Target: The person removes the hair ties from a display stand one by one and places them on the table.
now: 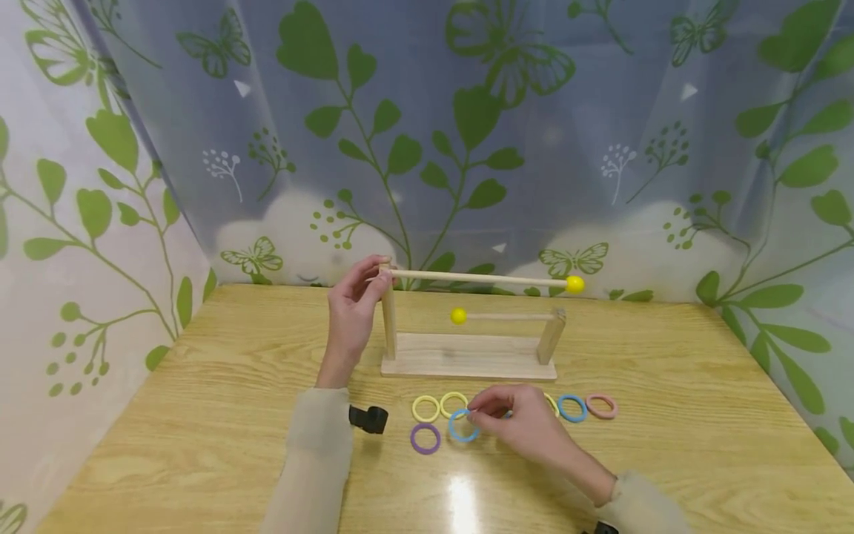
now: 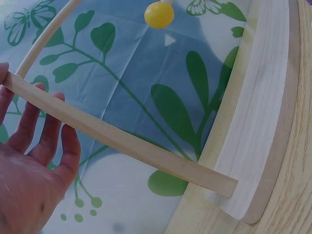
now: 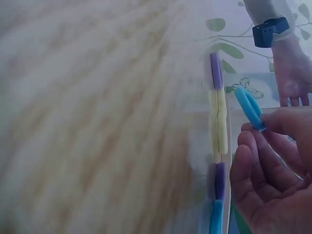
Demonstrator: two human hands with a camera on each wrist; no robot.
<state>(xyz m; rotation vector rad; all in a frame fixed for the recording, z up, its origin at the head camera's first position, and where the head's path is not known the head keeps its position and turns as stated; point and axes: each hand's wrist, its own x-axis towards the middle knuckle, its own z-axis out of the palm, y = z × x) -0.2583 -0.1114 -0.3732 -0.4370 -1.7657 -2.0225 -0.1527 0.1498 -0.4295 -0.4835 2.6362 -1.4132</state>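
Observation:
A wooden stand has a flat base [image 1: 467,357] and two posts, each with a rod tipped by a yellow ball. My left hand [image 1: 352,304] grips the top of the taller left post [image 1: 390,322], where the long upper rod [image 1: 480,278] joins it. In the left wrist view, fingertips show behind that post. Nearer me, my right hand [image 1: 534,423] pinches a light blue ring [image 3: 247,108] between thumb and fingers. The ring is tilted and raised above the table in the right wrist view. No ring hangs on either rod.
Around the right hand lie two yellow rings [image 1: 425,397], a purple ring [image 1: 425,451], another blue ring [image 1: 572,420] and a pink ring [image 1: 602,417]. More rings are partly hidden beneath that hand. A patterned curtain [image 1: 414,208] hangs behind the wooden table [image 1: 220,415].

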